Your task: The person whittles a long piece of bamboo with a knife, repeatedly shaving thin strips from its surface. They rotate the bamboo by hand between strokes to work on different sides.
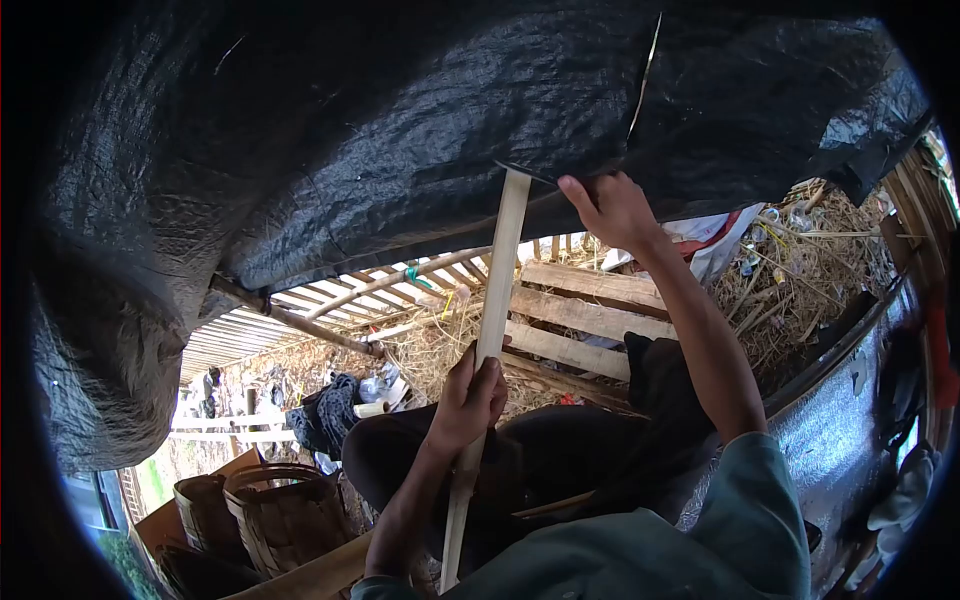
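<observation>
A long pale bamboo slat (pixel 502 255) stands nearly upright in front of me, its lower end down by my lap. My left hand (pixel 468 402) is wrapped round its lower half. At the slat's top end lies the thin dark blade of a knife (pixel 522 171), crosswise and touching the end. My right hand (pixel 612 212) is closed at the blade's right side, thumb stretched toward the slat; the knife's handle is hidden in the fist.
A black plastic sheet (pixel 400 140) hangs low overhead. Wooden planks (pixel 580 315) lie beyond my knees, with straw and litter (pixel 810 265) to their right. Woven baskets (pixel 285 510) stand at lower left, near a dark cloth (pixel 325 412). A slatted bamboo fence (pixel 240 340) runs behind.
</observation>
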Tool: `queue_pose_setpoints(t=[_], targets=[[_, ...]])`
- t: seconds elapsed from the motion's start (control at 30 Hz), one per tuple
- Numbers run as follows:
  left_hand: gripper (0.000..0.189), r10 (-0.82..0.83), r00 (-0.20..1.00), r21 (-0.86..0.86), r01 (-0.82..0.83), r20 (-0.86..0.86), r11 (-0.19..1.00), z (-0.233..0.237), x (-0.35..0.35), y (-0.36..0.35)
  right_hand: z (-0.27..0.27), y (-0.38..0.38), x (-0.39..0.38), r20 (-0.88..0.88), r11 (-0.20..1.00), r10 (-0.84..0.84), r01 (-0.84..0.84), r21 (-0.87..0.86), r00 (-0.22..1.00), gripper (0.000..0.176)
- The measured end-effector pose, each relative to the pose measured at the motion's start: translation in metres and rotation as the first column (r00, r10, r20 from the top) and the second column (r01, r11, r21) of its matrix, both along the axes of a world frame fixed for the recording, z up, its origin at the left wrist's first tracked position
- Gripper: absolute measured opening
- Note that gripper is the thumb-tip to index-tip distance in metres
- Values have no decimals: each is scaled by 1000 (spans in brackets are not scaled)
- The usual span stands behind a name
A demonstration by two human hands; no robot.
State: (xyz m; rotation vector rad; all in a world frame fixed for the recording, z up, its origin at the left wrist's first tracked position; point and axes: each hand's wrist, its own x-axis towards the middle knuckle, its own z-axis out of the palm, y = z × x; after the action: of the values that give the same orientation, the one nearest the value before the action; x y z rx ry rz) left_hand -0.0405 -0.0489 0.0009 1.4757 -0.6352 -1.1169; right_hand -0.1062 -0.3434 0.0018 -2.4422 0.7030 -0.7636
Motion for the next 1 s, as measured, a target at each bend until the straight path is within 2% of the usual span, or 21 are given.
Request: queue_pose_setpoints(t=[0.1,0.13,0.23,0.33,0.43,0.53,0.63,0.73,0.83,0.87,0.9,0.93,0.97,1.0], targets=[[31,-4,1000,7,3,27,1000,2,0,0,3,23,0,64,961,223,-209,-179,973,52],[31,-5,1000,8,5,-1,1000,4,0,0,-4,25,3,45,948,222,-205,-242,974,55],[31,-15,998,3,15,-69,1000,8,-1,0,-9,31,7,-62,936,220,-229,-266,973,45],[29,-24,997,-11,24,-68,1000,8,-1,1,-20,27,17,64,891,227,-181,-416,972,56],[28,-23,999,-15,22,-48,1000,6,-3,2,-25,23,22,85,923,130,-89,-375,988,59],[26,-36,998,-17,35,-54,999,1,-2,2,-34,8,28,89,898,8,32,-438,996,61],[26,-26,999,-17,25,-31,1000,-1,1,1,-28,16,30,93,943,-29,59,-329,995,62],[25,-9,998,-14,8,-56,1000,0,3,-1,-24,14,24,48,939,43,-24,-343,998,62],[25,2,999,-14,-3,-50,1000,0,-1,-3,-17,30,13,65,847,399,-341,-408,915,62],[25,-2,999,-15,1,-41,1000,1,-2,-2,-23,30,14,40,815,444,-385,-433,895,63],[25,-9,1000,-14,8,-29,1000,2,-2,-2,-24,24,19,1,907,205,-190,-377,979,64],[25,-22,1000,-10,22,5,1000,2,-5,0,-22,11,24,-58,946,-44,23,-325,997,66],[24,-34,999,-4,34,33,999,2,-10,3,-23,-1,28,-137,928,-285,238,-286,949,67],[24,-47,997,-8,48,67,999,2,-13,3,-35,-25,25,-242,920,-325,247,-304,914,71]])
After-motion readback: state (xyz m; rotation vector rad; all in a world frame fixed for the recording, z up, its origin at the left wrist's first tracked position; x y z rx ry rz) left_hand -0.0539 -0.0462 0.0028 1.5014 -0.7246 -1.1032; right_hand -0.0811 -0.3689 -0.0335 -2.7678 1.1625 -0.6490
